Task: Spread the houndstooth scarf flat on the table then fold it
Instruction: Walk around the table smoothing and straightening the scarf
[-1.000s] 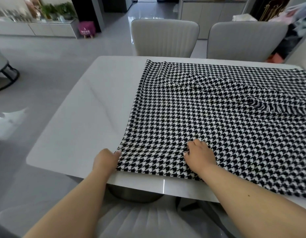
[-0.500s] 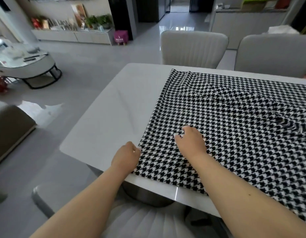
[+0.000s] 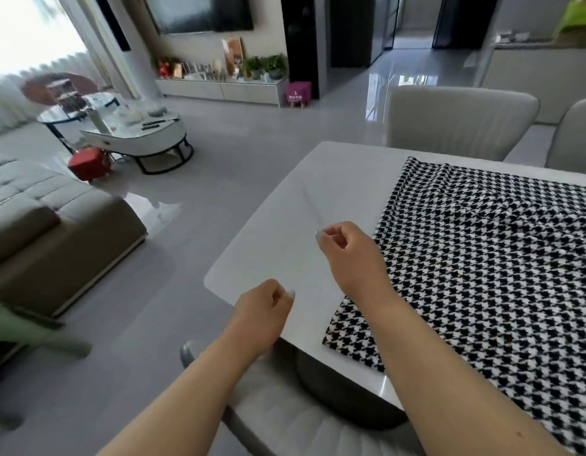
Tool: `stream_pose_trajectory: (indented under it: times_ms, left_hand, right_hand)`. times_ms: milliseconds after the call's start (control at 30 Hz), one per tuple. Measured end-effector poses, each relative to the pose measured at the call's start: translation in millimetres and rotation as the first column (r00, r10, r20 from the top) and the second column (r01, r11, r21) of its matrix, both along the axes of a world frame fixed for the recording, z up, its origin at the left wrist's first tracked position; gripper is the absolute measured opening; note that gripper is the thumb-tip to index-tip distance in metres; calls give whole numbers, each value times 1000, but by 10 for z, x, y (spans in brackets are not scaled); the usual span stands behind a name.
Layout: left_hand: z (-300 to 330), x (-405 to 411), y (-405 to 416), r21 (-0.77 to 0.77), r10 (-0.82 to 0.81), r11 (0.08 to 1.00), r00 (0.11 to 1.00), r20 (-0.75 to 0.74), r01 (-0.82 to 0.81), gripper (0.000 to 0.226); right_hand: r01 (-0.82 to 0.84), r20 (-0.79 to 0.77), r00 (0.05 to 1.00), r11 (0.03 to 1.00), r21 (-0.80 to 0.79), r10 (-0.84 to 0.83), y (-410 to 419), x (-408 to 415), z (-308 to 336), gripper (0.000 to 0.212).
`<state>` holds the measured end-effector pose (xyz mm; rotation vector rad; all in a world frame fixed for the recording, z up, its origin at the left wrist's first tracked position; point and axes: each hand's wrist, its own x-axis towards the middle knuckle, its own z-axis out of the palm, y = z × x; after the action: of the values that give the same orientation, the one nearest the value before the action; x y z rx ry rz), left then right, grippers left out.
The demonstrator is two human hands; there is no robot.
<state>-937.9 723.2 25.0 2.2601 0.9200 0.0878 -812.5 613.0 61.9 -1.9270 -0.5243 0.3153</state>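
My fingers are loosely curled on both hands and grip nothing. The right hand hovers just beside the scarf's left edge; the left hand hangs off that edge, above bare table, near the table's front rim. The scarf lies spread on the table, with ridges at its far side. I judge spreading nearly complete; folding not yet begun.

One head-worn camera looks forward and down from just above my table's near-left corner.
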Motion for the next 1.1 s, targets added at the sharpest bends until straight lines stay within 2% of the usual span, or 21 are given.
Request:
stream_pose_trajectory:
  times_ms: [233, 433, 533, 833, 1100]
  left_hand:
    - [172, -614, 1083, 26, -62, 998, 997, 35, 61, 31]
    - [295, -1063, 2049, 11, -87, 996, 995, 55, 87, 28]
    - [320, -1122, 2426, -5, -100, 995, 994, 54, 101, 28]
    - [348, -483, 3403, 5, -181, 983, 980, 88, 181, 29]
    - [389, 777, 4247, 29, -323, 946, 946, 33, 322, 30]
  right_hand:
    - [29, 25, 999, 997, 73, -31, 1180, -620, 234, 22]
    - [108, -47, 994, 980, 165, -101, 2070, -1110, 340, 18]
    - [139, -56, 990, 977, 162, -132, 2360, -1165, 362, 17]
    - [262, -53, 965, 948, 183, -257, 3241, -674, 321, 19]
    - [406, -120, 914, 885, 228, -389, 3941, 393, 292, 20]
